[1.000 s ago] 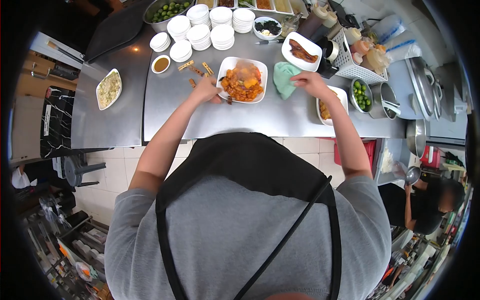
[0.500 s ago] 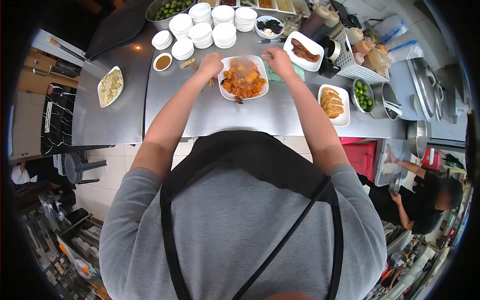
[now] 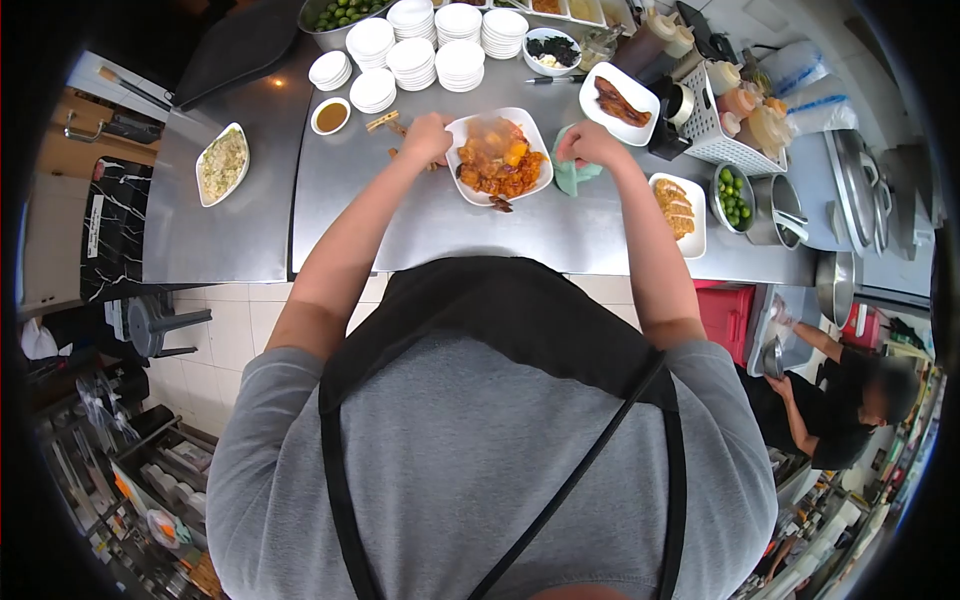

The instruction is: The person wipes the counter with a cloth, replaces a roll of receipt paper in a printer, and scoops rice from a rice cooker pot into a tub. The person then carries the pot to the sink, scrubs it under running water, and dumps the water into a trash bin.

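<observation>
Left hand (image 3: 428,140) at 1 plate (image 3: 543,176), grip unclear, right hand (image 3: 592,147) pinching 1 green cloth (image 3: 574,178), 8 white dish stacks (image 3: 412,62)

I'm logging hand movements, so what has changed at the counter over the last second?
The left hand moved from the near-left side of the food plate to its far-left edge; the plate appears turned slightly counterclockwise. The right hand reached the plate's far-right corner, then drew back rightward, the green cloth at its fingers. The sauce dish stayed put.
</observation>
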Motion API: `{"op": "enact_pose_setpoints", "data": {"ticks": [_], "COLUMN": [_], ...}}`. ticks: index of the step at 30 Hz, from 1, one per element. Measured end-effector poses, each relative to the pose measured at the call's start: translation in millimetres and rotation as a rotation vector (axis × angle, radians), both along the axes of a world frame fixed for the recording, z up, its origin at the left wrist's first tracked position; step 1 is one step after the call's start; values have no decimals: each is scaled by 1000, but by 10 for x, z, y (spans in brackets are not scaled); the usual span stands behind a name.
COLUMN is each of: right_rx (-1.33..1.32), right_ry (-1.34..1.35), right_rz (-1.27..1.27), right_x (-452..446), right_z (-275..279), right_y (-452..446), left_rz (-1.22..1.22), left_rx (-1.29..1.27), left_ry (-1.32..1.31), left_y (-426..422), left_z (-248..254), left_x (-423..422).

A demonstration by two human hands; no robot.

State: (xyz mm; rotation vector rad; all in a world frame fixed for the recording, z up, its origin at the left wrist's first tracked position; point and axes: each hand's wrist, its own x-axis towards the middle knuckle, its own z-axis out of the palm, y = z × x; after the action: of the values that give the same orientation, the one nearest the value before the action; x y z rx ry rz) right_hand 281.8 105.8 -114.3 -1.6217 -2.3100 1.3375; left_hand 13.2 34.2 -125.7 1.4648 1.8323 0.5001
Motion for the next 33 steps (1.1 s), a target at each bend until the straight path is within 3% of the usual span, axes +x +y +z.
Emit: {"op": "enact_pose_setpoints", "data": {"ticks": [4, 11, 15, 17, 18, 20, 24, 26, 30, 32, 33], "right_rx": [45, 223, 275, -38, -36, 414, 696, 802, 792, 272, 280], "right_ry": [290, 107, 11, 37, 36, 243, 236, 55, -26, -26, -24], "right_rz": [-337, -453, -324, -209, -211, -276, -23, 97, 161, 249, 257], "right_x": [-40, -158, -5, 78, 85, 91, -9, -45, 8, 134, 200], "right_z": [-267, -249, -203, 70, 72, 23, -198, -182, -193, -49, 66], "right_y": [-273, -483, -568, -664, -687, -736, -719, -759, -724, -633, -613], "left_rz": [5, 146, 97, 81, 75, 68, 62, 48, 74, 53, 38], "left_rx": [4, 33, 42, 29, 29, 26, 32, 24, 29, 24, 25], "left_ry": [-21, -94, -48, -35, -57, -81, -32, -34, -22, -35, -35], "left_y": [-11, -66, -72, -51, -47, -35, -47, -56, -81, -66, -101], "left_z": [20, 38, 26, 24, 21, 4, 40, 66, 91, 77, 100], "left_x": [14, 87, 70, 49, 41, 51, 62, 72, 128, 112, 121]}}
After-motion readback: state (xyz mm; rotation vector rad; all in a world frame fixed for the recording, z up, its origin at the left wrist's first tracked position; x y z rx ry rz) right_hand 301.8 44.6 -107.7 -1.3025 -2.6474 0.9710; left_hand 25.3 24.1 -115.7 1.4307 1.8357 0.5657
